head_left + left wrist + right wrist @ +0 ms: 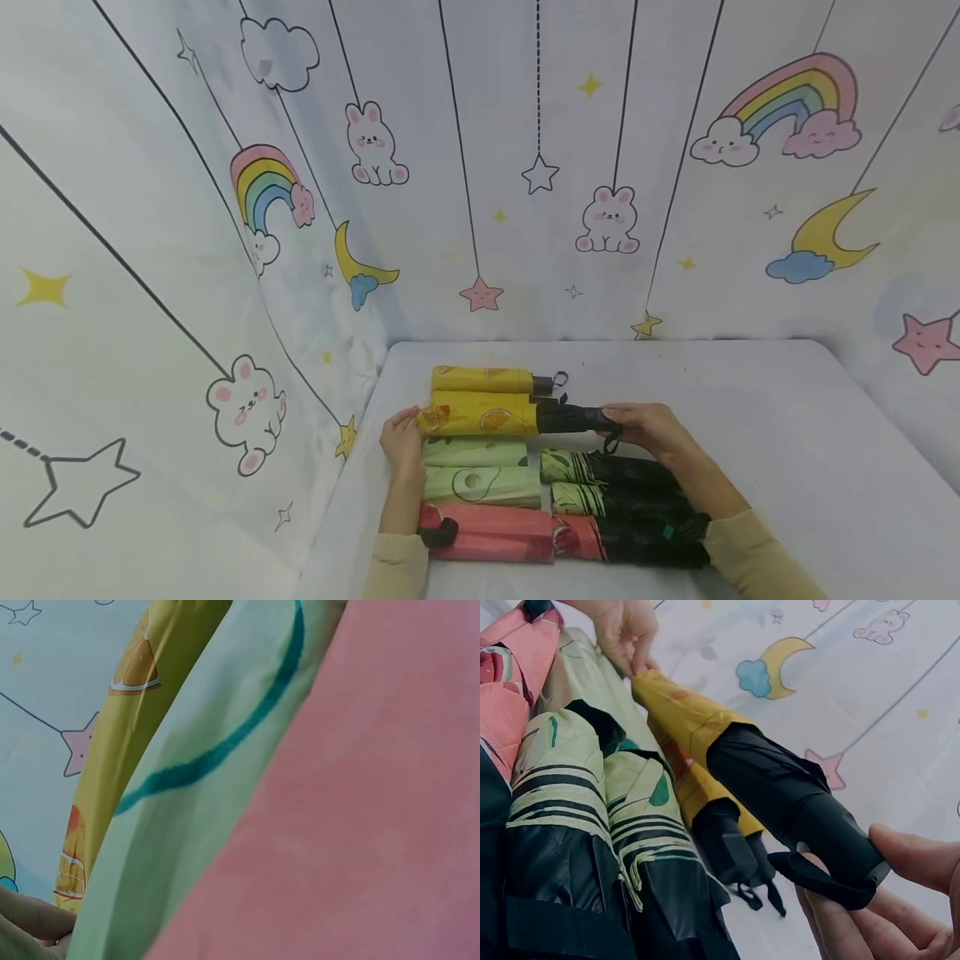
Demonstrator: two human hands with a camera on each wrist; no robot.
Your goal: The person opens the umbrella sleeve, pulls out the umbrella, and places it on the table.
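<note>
A yellow folding umbrella [480, 415] printed with orange slices is held level between both hands, over the row on the table. My left hand [403, 442] pinches the end of its yellow cover; in the right wrist view the left hand's fingers [630, 637] come together at that tip. My right hand [645, 427] grips the black handle [832, 840] at the other end, thumb on one side and fingers beneath. A wrist strap [821, 879] hangs from the handle. Black folded fabric [769, 776] shows between cover and handle.
Two more yellow umbrellas [480, 379] lie behind, one partly hidden. Nearer are light green avocado-print covers [480, 485] and a pink cover [495, 533]. Right of these lie green-and-black umbrellas [622, 502] and a pink-and-black one [645, 543]. A patterned curtain [487, 167] borders the white table [787, 417].
</note>
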